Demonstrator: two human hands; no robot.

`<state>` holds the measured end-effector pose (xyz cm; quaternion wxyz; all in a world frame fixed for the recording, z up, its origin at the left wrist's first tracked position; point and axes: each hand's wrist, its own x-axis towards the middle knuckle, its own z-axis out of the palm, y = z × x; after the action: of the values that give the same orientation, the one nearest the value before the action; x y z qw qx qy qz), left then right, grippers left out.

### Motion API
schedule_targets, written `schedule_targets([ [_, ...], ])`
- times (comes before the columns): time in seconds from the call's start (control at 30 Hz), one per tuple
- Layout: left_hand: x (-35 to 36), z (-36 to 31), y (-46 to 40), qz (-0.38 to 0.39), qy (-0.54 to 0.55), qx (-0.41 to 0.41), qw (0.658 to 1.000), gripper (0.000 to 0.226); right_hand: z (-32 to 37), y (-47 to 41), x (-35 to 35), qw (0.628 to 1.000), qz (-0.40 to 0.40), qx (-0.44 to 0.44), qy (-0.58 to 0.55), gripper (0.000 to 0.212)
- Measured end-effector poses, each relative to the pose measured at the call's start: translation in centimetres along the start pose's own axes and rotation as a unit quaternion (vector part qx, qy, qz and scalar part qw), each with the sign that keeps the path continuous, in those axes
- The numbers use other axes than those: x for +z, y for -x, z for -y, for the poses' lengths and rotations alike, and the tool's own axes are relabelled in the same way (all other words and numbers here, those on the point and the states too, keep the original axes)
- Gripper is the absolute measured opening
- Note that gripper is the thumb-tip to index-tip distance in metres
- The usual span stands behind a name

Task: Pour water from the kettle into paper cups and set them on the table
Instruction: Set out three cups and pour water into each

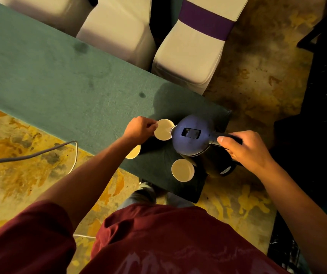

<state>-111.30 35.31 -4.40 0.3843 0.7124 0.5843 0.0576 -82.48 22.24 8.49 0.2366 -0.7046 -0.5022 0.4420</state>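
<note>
Your right hand (247, 150) is wrapped tight around the black handle, thumb on top, and that grip tips the kettle (193, 135) forward so the spout sits right over the rim of the cup (163, 129). Your left hand (139, 129) closes its fingertips on that cup's far side, steadying it so a light paper cup doesn't slide or topple under the stream. There looks to be a thin line of water at the spout, though from straight above it's hard to be sure how full the cup is.

Moving outward: a second cup (182, 170) stands just beside the kettle's body on your near side, close to the bench (50, 86) edge, so mind the kettle base when you level it. A third cup (134, 152) peeks out from under your left forearm, right at the bench's edge, and that one could get nudged off if your arm drops. A cable (40, 154) trails across the patterned floor to your left, and covered chairs (190, 48) line the bench's far side, well clear of the pour.
</note>
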Motion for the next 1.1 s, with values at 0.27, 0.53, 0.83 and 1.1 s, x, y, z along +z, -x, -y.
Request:
schedule_targets([
  [0.27, -0.3, 0.2, 0.4, 0.015, -0.002, -0.015, 1.0, 0.038, -0.6, 1.1, -0.2, 0.99, -0.027, 0.018, -0.137, 0.035],
  [0.53, -0.8, 1.1, 2.1, -0.092, -0.076, 0.065, 0.991, 0.041, -1.0, 2.5, -0.8, 0.975, -0.057, -0.02, -0.212, 0.038],
  [0.83, -1.6, 2.0, 5.7, -0.176, -0.106, 0.069, 0.976, 0.027, -0.3, 6.1, -2.4, 0.97, -0.09, -0.053, -0.219, 0.043],
  [1.1, -1.9, 3.6, 8.0, -0.176, -0.118, 0.085, 0.974, 0.025, 3.1, 11.4, -0.8, 0.956, -0.137, -0.049, -0.255, 0.046],
])
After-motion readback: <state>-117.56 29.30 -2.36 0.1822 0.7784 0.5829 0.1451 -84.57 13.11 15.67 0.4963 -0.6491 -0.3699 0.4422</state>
